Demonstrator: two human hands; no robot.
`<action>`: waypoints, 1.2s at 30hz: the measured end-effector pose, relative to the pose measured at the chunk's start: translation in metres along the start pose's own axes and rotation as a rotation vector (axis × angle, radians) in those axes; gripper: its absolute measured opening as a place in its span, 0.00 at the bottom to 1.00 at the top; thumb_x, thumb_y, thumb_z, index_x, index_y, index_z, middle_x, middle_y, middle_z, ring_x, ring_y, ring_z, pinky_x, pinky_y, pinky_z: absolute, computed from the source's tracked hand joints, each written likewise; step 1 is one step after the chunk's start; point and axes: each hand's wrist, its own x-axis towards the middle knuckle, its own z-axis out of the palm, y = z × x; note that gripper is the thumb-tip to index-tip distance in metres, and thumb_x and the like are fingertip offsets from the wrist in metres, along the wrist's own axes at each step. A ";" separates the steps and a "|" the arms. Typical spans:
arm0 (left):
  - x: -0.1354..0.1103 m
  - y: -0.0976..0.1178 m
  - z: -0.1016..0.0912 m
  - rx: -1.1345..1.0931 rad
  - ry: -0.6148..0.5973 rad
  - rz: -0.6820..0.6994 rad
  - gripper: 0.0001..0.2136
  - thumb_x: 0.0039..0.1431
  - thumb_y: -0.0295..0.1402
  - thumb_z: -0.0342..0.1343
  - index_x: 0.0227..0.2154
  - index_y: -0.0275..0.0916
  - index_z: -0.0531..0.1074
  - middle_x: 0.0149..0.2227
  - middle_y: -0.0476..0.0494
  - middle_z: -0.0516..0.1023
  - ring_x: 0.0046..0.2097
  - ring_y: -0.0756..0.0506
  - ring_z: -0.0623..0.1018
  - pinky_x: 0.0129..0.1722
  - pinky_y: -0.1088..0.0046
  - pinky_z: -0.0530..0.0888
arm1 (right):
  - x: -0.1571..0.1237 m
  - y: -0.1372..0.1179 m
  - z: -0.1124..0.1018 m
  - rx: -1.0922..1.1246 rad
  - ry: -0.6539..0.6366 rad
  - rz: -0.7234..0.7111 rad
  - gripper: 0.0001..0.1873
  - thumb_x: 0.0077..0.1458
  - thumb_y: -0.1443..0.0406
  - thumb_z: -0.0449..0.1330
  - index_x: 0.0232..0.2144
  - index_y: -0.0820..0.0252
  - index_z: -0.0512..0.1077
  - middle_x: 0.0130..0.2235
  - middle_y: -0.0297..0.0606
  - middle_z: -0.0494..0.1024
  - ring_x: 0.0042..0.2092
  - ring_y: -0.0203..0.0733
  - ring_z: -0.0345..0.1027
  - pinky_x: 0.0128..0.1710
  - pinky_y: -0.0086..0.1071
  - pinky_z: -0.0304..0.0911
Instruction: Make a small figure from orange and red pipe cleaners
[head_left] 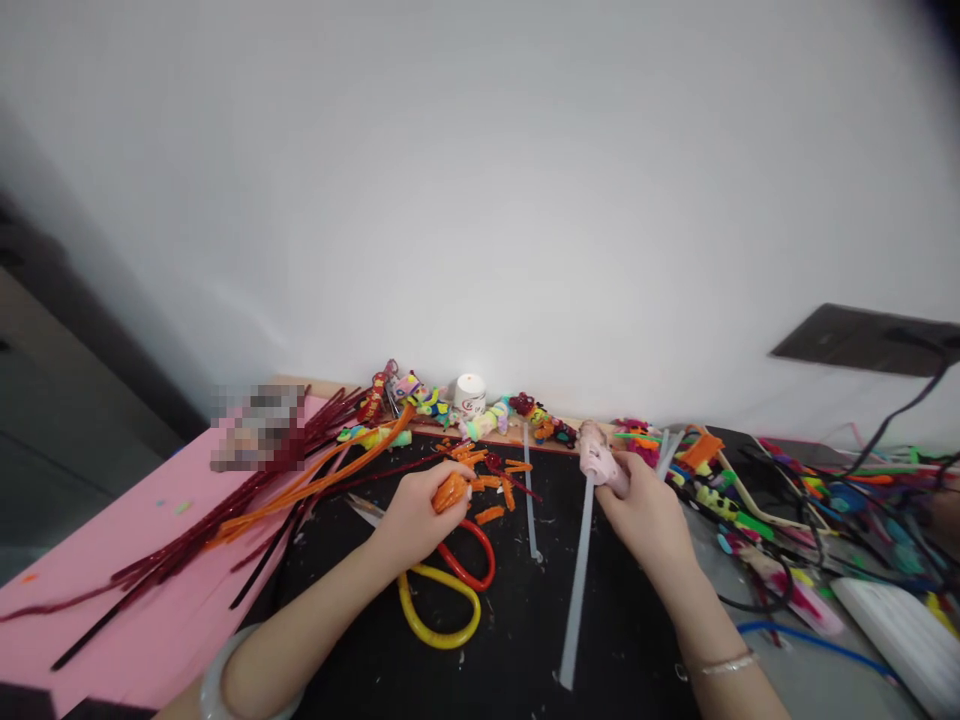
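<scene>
My left hand [424, 508] is closed around an orange pipe cleaner piece [450, 493], bent into a small bundle. My right hand [646, 505] grips a pale pink glue gun [600, 465] by its handle, and a long translucent glue stick [577, 585] sticks out of its rear toward me. Below my left hand lie scissors with one red and one yellow handle [439, 610], their blades partly hidden under the hand. Short orange pipe cleaner cuttings [491, 514] are scattered between my hands. A second glue stick [531, 500] rests on the black mat [517, 650].
Long dark red pipe cleaners [195, 530] and orange ones [322, 480] lie across the pink surface [82, 570] at left. Along the wall stand a white paper cup [470, 395] and small colourful figures. Tangled craft pieces, black cables and a white box [896, 635] crowd the right.
</scene>
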 end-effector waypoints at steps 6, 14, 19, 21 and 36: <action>0.002 0.001 0.000 0.014 -0.054 0.034 0.08 0.59 0.36 0.49 0.30 0.38 0.68 0.28 0.51 0.71 0.30 0.50 0.70 0.33 0.75 0.65 | -0.010 0.001 0.001 0.536 -0.063 -0.159 0.13 0.50 0.58 0.55 0.34 0.60 0.71 0.26 0.38 0.74 0.27 0.42 0.67 0.27 0.32 0.61; 0.003 -0.007 0.003 0.082 -0.097 0.055 0.11 0.58 0.37 0.50 0.23 0.39 0.60 0.23 0.54 0.62 0.27 0.51 0.63 0.28 0.76 0.60 | -0.041 -0.027 0.026 0.994 -0.686 -0.172 0.15 0.48 0.54 0.60 0.28 0.60 0.66 0.14 0.23 0.59 0.15 0.29 0.50 0.15 0.25 0.49; 0.002 -0.006 0.004 0.103 -0.150 0.050 0.07 0.57 0.34 0.51 0.25 0.39 0.62 0.26 0.53 0.65 0.28 0.50 0.65 0.29 0.76 0.60 | -0.047 -0.031 0.031 1.035 -0.759 -0.145 0.16 0.49 0.53 0.60 0.30 0.60 0.67 0.14 0.23 0.59 0.15 0.28 0.49 0.15 0.24 0.50; 0.002 -0.006 0.004 0.105 -0.154 0.049 0.06 0.57 0.32 0.51 0.26 0.39 0.62 0.27 0.52 0.66 0.29 0.49 0.66 0.30 0.76 0.60 | -0.047 -0.028 0.033 1.036 -0.765 -0.167 0.15 0.50 0.53 0.60 0.30 0.59 0.67 0.14 0.23 0.59 0.16 0.28 0.49 0.15 0.24 0.50; 0.003 -0.005 0.004 0.095 -0.160 0.046 0.04 0.56 0.30 0.51 0.27 0.39 0.63 0.27 0.52 0.67 0.30 0.49 0.68 0.31 0.75 0.61 | -0.047 -0.029 0.034 0.944 -0.681 -0.250 0.11 0.50 0.58 0.58 0.28 0.60 0.68 0.14 0.24 0.59 0.15 0.29 0.51 0.15 0.25 0.51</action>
